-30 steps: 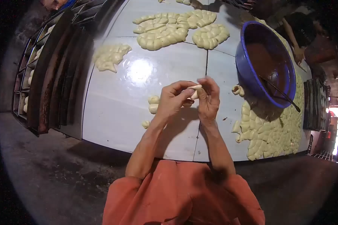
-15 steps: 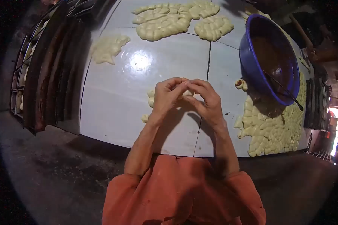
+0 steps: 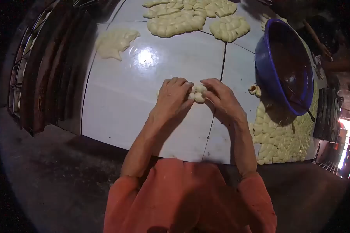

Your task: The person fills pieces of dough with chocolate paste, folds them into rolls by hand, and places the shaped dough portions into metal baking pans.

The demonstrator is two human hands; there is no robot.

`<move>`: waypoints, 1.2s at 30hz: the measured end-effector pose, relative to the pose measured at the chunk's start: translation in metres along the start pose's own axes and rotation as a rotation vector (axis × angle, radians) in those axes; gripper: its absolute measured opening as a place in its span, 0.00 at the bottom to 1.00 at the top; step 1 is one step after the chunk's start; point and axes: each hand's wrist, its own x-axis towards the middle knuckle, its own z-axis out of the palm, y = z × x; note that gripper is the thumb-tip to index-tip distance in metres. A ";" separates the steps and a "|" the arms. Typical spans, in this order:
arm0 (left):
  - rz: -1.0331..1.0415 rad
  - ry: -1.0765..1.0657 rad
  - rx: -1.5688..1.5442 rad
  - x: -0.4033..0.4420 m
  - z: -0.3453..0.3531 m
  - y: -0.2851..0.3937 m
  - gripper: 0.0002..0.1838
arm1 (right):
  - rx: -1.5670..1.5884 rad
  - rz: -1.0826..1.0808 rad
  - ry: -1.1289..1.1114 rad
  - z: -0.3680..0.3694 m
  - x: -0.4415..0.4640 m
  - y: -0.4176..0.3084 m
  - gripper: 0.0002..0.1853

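Observation:
A small cluster of pale dough balls [image 3: 199,96] sits on the white table in the middle of the head view. My left hand [image 3: 173,95] curls over the cluster's left side, covering part of it, with thumb and fingertips against the dough. On the other side my right hand [image 3: 226,100] touches the balls with its bent fingers and thumb. Between them the two hands grip the cluster from both sides. To the right of my right hand lies a small dough piece with a reddish-brown filling [image 3: 254,90].
A purple basin [image 3: 263,58] with brown contents and a dark-handled utensil stands at the right. Many cut dough pieces [image 3: 278,136] spread below it. Dough slabs [image 3: 177,25] lie at the back, a flat dough sheet [image 3: 114,42] back left. Racks flank the table; another person's arm [image 3: 315,37] shows.
My hands have parted from a pinch around one dough piece and now flank the dough cluster on the table. The cluster has shifted right, from beside my left wrist to between the hands.

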 end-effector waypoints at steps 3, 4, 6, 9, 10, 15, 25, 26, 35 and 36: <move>-0.104 -0.124 -0.020 0.006 -0.008 0.013 0.26 | -0.107 -0.167 -0.064 0.002 -0.002 -0.011 0.23; -0.064 -0.130 -0.029 0.008 -0.006 0.009 0.25 | -0.162 -0.214 -0.093 0.005 0.002 -0.004 0.24; -0.078 -0.111 -0.052 0.009 -0.005 0.013 0.28 | -0.189 -0.253 -0.081 0.013 0.005 0.006 0.25; -0.051 -0.137 -0.096 0.000 -0.005 -0.002 0.46 | -0.221 -0.221 -0.093 0.007 0.000 0.001 0.30; -0.003 -0.106 -0.036 -0.005 -0.012 -0.002 0.53 | -0.255 -0.193 -0.091 0.004 -0.002 -0.003 0.35; -0.109 -0.065 0.117 -0.044 -0.051 -0.014 0.65 | -0.541 -0.344 0.058 0.005 0.001 0.010 0.50; -0.166 -0.091 -0.094 -0.046 -0.046 -0.028 0.47 | -0.675 -0.656 -0.070 0.046 0.032 0.015 0.44; -0.165 -0.160 -0.109 -0.042 -0.048 -0.023 0.41 | -0.644 -0.745 -0.029 0.048 0.035 0.016 0.41; -0.194 -0.048 -0.239 -0.044 -0.043 -0.020 0.15 | -0.214 -0.255 -0.065 0.065 0.018 -0.037 0.14; -0.220 -0.098 -0.247 -0.047 -0.057 -0.014 0.15 | -0.252 -0.286 -0.082 0.063 0.014 -0.055 0.16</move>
